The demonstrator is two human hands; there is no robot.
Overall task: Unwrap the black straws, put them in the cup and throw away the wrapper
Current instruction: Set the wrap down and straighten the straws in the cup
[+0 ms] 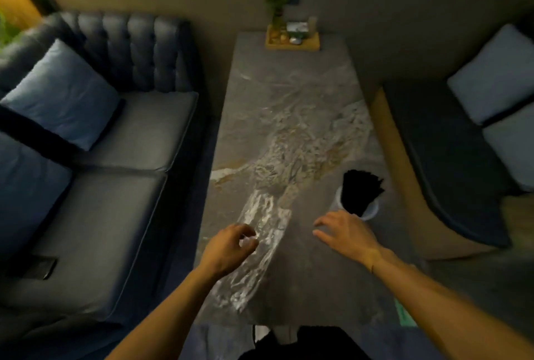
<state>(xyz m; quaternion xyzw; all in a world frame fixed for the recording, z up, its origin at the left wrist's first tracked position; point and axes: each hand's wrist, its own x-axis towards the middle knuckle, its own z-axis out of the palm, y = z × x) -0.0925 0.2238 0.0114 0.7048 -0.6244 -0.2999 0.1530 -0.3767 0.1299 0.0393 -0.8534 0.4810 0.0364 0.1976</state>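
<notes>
A bundle of black straws (361, 189) stands in a clear cup (372, 211) at the right side of the marble table (289, 94). A long, crinkled clear plastic wrapper (257, 247) lies empty along the table's near left part. My left hand (228, 247) rests on the wrapper's left edge, thumb and fingers pinched on the plastic. My right hand (346, 232) hovers palm down just left of and below the cup, fingers spread, holding nothing.
A wooden tray (291, 42) with a small plant and condiments sits at the table's far end. A dark sofa (121, 143) with a blue cushion runs along the left; a bench (450, 157) with pale cushions is on the right.
</notes>
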